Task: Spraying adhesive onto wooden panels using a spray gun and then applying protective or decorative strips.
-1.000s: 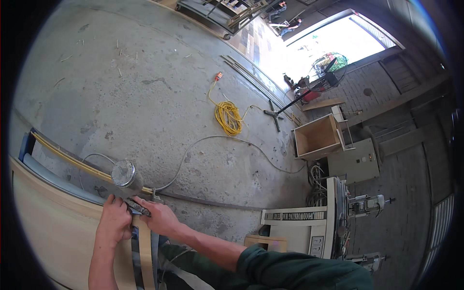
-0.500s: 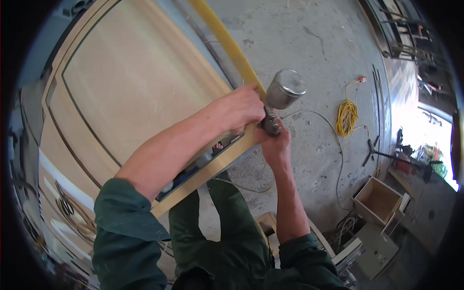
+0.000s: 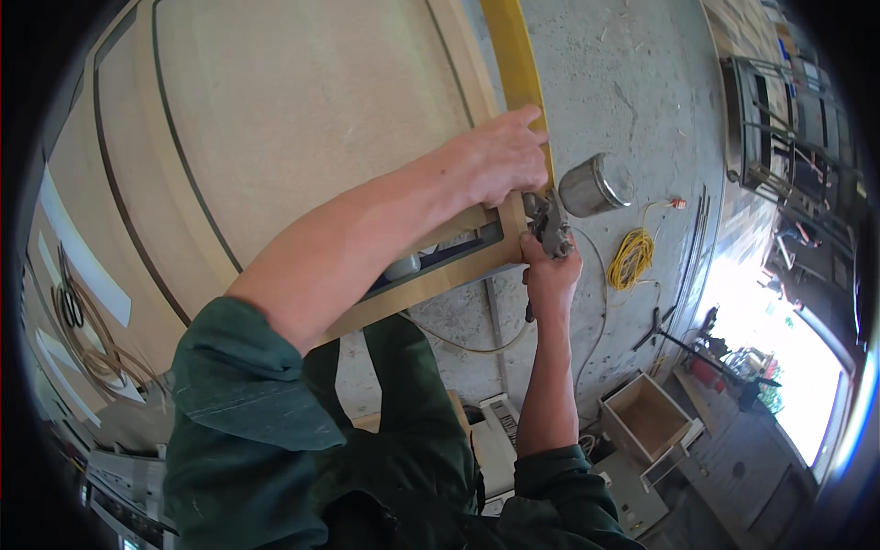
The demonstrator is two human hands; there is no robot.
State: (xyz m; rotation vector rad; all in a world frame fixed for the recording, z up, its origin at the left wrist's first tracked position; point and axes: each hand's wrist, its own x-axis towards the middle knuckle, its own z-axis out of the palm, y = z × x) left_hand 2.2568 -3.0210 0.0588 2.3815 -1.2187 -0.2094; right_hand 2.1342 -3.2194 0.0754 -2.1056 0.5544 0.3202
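My right hand (image 3: 554, 280) clamping around a spray gun (image 3: 554, 229) just beside the corner of the wooden panel (image 3: 312, 101), my left hand (image 3: 510, 158) reaching over the panel's edge by a yellow strip (image 3: 513, 55), its grip unclear

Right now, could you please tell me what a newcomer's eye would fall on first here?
Probably the shiny metal cup on the spray gun in the right hand, at the corner of the pale wooden panel. The left hand is just above it, at a yellow strip. Next come the coiled yellow cord on the floor and the glaring doorway, both to the right.
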